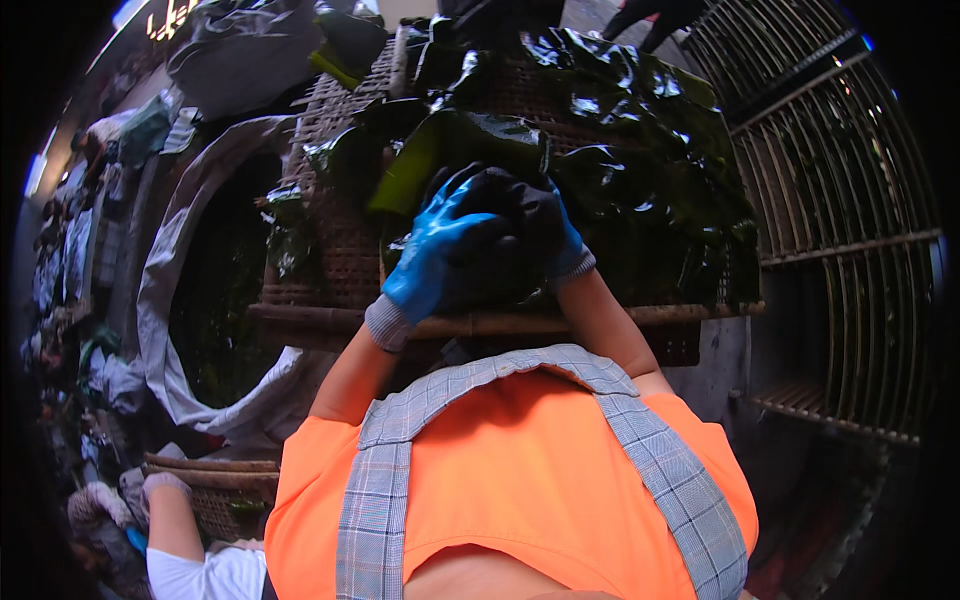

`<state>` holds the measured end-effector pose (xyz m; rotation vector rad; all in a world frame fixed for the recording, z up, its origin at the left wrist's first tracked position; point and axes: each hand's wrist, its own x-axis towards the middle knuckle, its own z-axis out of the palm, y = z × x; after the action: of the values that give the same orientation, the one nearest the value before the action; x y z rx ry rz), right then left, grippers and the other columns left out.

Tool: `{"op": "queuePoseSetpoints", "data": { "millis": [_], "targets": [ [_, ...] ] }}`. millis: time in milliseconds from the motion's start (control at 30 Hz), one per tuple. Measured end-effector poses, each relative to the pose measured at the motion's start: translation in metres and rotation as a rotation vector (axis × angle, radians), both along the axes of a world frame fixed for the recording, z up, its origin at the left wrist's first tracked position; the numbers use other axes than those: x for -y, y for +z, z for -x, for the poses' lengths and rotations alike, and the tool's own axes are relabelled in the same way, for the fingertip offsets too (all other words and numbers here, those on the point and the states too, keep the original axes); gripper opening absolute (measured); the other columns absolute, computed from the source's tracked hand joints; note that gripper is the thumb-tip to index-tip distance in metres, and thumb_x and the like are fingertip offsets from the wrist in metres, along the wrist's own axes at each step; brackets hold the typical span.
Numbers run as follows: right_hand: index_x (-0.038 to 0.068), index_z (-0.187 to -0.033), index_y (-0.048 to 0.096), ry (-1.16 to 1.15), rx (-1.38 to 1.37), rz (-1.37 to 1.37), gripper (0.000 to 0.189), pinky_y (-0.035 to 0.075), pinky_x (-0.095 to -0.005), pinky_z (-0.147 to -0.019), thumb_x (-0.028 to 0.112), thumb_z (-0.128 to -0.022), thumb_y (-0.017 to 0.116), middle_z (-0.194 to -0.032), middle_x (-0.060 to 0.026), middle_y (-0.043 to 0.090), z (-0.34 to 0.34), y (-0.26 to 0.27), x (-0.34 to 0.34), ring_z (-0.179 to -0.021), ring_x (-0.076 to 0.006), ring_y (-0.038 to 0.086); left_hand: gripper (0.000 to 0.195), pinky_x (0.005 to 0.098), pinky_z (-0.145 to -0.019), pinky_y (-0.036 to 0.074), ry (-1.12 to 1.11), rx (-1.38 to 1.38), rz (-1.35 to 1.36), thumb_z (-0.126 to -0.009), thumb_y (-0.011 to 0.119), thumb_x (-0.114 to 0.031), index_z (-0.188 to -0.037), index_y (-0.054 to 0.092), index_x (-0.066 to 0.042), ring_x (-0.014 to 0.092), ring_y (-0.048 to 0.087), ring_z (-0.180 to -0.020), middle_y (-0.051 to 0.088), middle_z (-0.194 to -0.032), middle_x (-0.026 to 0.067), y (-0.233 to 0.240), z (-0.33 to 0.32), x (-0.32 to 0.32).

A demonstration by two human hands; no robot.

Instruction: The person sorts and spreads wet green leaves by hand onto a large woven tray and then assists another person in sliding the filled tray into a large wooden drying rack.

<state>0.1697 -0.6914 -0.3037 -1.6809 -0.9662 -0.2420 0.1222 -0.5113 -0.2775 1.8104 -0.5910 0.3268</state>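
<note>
My two gloved hands are close together over a bamboo drying rack covered with wet, dark green sheets that look like kelp. My left hand [439, 240], in a blue glove with a dark coating, has its fingers bent and its thumb towards the other hand. Curled beside it is my right hand [544, 217] in a similar glove. Just beyond the fingertips a glossy leaf-like sheet [427, 154] stands curled up, its lit side olive green. Dark coating against dark sheets hides what lies between my fingers.
A white sack [161, 307] gapes at the left with dark green material inside. More sheets [637, 165] overlap on the woven mat [337, 247]. Slatted racks [817, 165] stand at the right. A co-worker's gloved hand [166, 484] is at lower left; another person's legs [502, 19] are beyond the rack.
</note>
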Motion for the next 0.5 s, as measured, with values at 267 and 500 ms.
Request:
{"op": "queuePoseSetpoints", "data": {
  "millis": [267,500],
  "targets": [
    [0.000,-0.112,0.060,-0.294,-0.282,-0.118,0.022,0.048,-0.0283,-0.088,0.006,-0.091,0.053,-0.109,-0.0085,0.064,0.045,-0.006,0.071,-0.098,-0.0158,0.060,0.041,0.0264,-0.084,0.049,-0.146,-0.309,-0.057,-0.094,0.056,-0.020,-0.130,0.046,-0.001,0.013,0.058,-0.099,0.058,-0.117,0.0069,-0.029,-0.014,0.006],
    [0.000,-0.110,0.060,-0.218,-0.864,-0.715,0.021,0.048,-0.0300,-0.088,0.004,-0.091,0.053,-0.108,-0.0084,0.064,0.050,-0.056,0.102,-0.099,-0.0166,0.060,0.035,0.0274,-0.090,0.044,-0.301,-1.088,0.553,-0.093,0.056,-0.019,-0.120,0.054,0.003,0.016,0.055,-0.104,0.056,-0.120,0.0079,-0.036,-0.022,0.083]
  ]
}}
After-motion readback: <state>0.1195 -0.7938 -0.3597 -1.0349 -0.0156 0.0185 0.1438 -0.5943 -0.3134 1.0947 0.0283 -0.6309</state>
